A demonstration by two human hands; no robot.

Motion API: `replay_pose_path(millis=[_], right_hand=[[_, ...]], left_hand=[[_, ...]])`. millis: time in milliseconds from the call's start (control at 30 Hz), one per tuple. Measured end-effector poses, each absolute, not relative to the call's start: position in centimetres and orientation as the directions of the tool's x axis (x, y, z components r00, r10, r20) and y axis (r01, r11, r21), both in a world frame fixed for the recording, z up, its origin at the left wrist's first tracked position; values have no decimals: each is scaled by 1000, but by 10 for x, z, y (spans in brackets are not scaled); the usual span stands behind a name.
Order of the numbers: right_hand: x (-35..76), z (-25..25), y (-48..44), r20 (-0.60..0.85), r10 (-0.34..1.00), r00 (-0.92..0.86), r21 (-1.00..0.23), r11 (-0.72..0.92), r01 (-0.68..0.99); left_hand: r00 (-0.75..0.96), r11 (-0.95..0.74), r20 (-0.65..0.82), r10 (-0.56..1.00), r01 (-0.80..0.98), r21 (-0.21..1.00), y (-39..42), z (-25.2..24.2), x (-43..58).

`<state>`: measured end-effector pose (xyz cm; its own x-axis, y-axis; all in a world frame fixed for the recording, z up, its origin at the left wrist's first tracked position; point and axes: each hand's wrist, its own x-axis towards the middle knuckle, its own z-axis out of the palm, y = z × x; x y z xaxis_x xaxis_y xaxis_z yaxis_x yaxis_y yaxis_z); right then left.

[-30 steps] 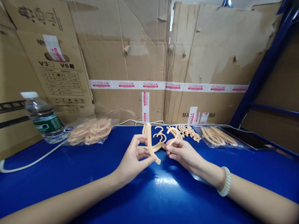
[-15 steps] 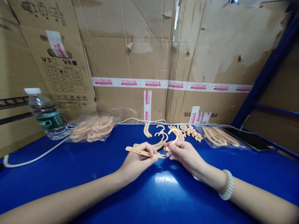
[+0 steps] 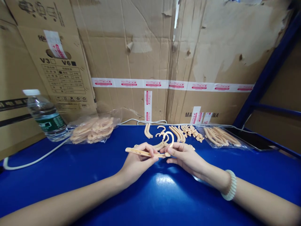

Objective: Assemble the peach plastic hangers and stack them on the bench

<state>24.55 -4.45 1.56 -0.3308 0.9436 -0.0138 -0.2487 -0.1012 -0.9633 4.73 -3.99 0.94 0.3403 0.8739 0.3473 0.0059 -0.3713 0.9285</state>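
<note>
My left hand [image 3: 141, 158] is closed around a beige plastic hanger arm [image 3: 136, 152], held nearly level with its far end pointing left. Between the fingers of my right hand [image 3: 182, 155] is a beige hanger hook [image 3: 171, 137], its curve standing upward. The base of the hook meets the right end of the hanger arm; whether the two are locked together I cannot tell. Just behind my hands, a hanger [image 3: 160, 145] with its hook lies on the table, partly hidden by my fingers.
Loose hanger arms [image 3: 177, 134] and a pile of hooks [image 3: 194, 133] lie at the back. Bagged parts [image 3: 92, 129] and a water bottle [image 3: 48, 117] stand left. Another bag [image 3: 222, 137] and a dark flat device [image 3: 250, 139] lie right. Cardboard [image 3: 131, 56] walls the back.
My right hand has brought the hook left and turned it, so its base now touches the hanger arm's end. My left hand has barely moved.
</note>
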Motion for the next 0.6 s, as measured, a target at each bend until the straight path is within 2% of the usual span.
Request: replay_pose_path(millis=[300, 600], right_hand=[[244, 10, -44, 8, 908, -418, -962, -106, -250], [241, 6, -46, 48, 937, -347, -988, -7, -155]], left_hand=[[402, -345, 344, 849, -72, 936, -39, 3, 47], [423, -346, 342, 839, -70, 936, -40, 3, 48]])
